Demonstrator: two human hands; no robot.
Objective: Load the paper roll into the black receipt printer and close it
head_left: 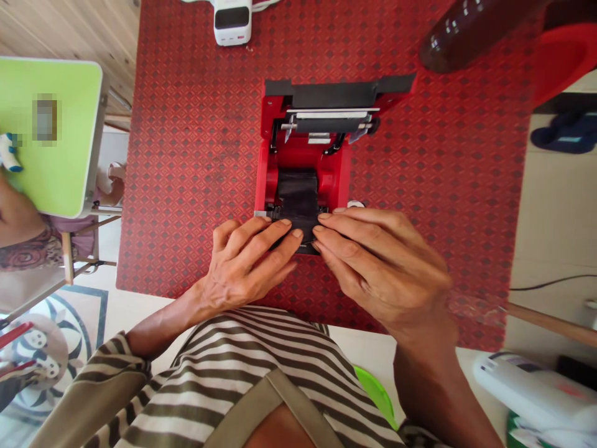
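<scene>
A red label printer (342, 171) sits in front of me with its black-and-red lid (333, 94) raised. A shiny black strip (298, 205), perhaps ribbon or film, comes off a black roll inside and runs toward the printer's front edge. My left hand (252, 258) has its fingers stretched out, the fingertips resting on the left side of the strip and front edge. At the strip's right edge, my right hand (387, 261) has thumb and fingers pressed together on it. The rollers (332, 124) under the lid are exposed. My fingers hide part of the front edge.
The printer stands on a red patterned table (196, 155). A white charger block (232, 23) with cables lies at the far edge, and a dark bottle (459, 37) is at far right. A green table (69, 168) stands left, with another person's arm (16, 208) beside it.
</scene>
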